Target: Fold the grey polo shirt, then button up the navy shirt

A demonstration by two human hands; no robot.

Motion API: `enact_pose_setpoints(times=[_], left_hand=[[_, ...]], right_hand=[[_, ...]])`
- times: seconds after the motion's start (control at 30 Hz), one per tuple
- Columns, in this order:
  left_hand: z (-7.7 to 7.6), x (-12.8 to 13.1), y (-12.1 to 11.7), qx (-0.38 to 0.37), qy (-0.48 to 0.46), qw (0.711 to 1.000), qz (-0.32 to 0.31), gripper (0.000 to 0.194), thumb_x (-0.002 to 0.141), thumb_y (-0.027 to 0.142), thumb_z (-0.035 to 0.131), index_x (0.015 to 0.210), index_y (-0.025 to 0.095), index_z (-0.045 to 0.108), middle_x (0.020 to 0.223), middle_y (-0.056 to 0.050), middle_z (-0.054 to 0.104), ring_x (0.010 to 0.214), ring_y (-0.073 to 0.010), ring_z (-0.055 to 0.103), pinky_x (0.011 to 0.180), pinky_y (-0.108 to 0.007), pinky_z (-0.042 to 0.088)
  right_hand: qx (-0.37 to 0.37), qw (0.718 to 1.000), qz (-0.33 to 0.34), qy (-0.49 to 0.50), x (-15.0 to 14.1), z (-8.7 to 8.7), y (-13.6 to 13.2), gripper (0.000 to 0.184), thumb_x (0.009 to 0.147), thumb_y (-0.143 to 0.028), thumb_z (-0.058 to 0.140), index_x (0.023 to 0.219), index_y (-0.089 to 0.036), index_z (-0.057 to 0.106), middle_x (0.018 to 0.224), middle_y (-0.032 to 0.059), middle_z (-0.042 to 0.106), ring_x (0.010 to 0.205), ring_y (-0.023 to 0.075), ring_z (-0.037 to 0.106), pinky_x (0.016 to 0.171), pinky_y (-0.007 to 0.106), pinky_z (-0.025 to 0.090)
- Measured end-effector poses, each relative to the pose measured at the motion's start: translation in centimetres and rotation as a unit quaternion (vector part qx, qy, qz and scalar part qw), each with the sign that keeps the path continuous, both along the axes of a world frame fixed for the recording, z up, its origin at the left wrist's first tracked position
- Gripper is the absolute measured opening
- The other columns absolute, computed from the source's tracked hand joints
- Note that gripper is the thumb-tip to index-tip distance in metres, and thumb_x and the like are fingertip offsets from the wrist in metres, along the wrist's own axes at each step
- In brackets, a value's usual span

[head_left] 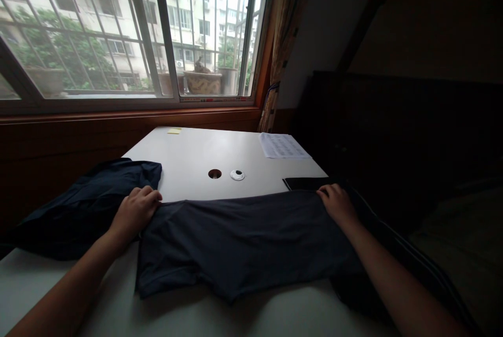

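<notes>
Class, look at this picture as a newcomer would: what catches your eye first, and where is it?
The bright barred window at the upper left probably draws the eye first, against the dark right side. Next comes the dark garment spread across the near part of the white table, with the left hand and right hand at its far corners.

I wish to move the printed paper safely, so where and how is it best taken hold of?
Probably pinch the printed paper by its near right corner, coming from the right: it lies flat, but that corner reaches about to the edge of the white table, where lifting looks easiest.
</notes>
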State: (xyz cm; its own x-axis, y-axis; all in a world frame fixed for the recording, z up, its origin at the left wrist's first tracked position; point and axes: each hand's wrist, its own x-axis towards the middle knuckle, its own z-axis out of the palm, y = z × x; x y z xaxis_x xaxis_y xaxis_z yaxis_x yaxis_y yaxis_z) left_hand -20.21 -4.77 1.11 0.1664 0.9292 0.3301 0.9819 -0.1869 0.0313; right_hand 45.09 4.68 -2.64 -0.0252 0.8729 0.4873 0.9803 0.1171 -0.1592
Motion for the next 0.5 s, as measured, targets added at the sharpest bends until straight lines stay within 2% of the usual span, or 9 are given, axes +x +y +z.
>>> enact_pose_setpoints(times=[0.1,0.17,0.27,0.33,0.4,0.5], left_hand=[[0.8,2.4,-0.4,0.062,0.002,0.997,-0.036,0.028,0.096,0.027,0.047,0.114,0.022,0.067,0.12,-0.011,0.064,0.111,-0.0312,0.058,0.096,-0.047,0.047],[0.9,5.2,-0.8,0.082,-0.001,0.992,-0.091,0.033,0.099,0.03,0.046,0.125,0.022,0.063,0.133,-0.011,0.061,0.126,-0.0315,0.053,0.11,-0.052,0.038],[0.5,10.6,-1.5,0.049,0.011,0.978,-0.201,0.041,0.103,0.037,0.043,0.14,0.024,0.054,0.146,-0.008,0.054,0.141,-0.0287,0.042,0.119,-0.052,0.029],[-0.3,13.7,-1.6,0.021,0.023,0.971,-0.236,0.05,0.103,0.046,0.042,0.147,0.023,0.047,0.154,-0.01,0.046,0.147,-0.029,0.035,0.122,-0.052,0.024],[-1.3,15.7,-1.3,-0.014,0.034,0.973,-0.229,0.06,0.102,0.055,0.039,0.149,0.019,0.044,0.157,-0.013,0.041,0.148,-0.0307,0.032,0.122,-0.053,0.023],[-2.8,16.0,-0.3,-0.059,0.031,0.981,-0.18,0.067,0.1,0.062,0.035,0.151,0.018,0.043,0.158,-0.015,0.038,0.148,-0.032,0.032,0.121,-0.052,0.023]], right_hand=[[0.008,0.999,-0.004,-0.032,-0.2,-0.1,0.1,0.021,0.094,-0.031,0.048,0.095,-0.02,0.066,0.1,0.0135,0.06,0.096,0.0307,0.057,0.09,0.044,0.044],[0.011,0.999,-0.005,-0.05,-0.2,-0.1,0.0,0.02,0.094,-0.028,0.049,0.099,-0.02,0.067,0.102,0.0136,0.06,0.097,0.0307,0.056,0.089,0.044,0.044],[0.013,0.997,-0.001,-0.074,-0.3,0.0,-0.1,0.022,0.094,-0.026,0.049,0.102,-0.02,0.068,0.104,0.0144,0.061,0.097,0.0309,0.055,0.09,0.044,0.043],[0.014,0.996,0.003,-0.088,-0.4,0.1,-0.2,0.023,0.095,-0.025,0.048,0.102,-0.019,0.069,0.105,0.015,0.061,0.098,0.0309,0.055,0.091,0.045,0.042],[0.013,0.995,0.008,-0.099,-0.4,0.2,-0.3,0.024,0.095,-0.025,0.046,0.101,-0.018,0.069,0.104,0.0152,0.062,0.098,0.0306,0.055,0.091,0.044,0.042],[0.011,0.994,0.01,-0.11,-0.3,0.3,-0.4,0.025,0.096,-0.025,0.045,0.101,-0.019,0.069,0.102,0.0149,0.063,0.097,0.0303,0.055,0.09,0.044,0.042]])
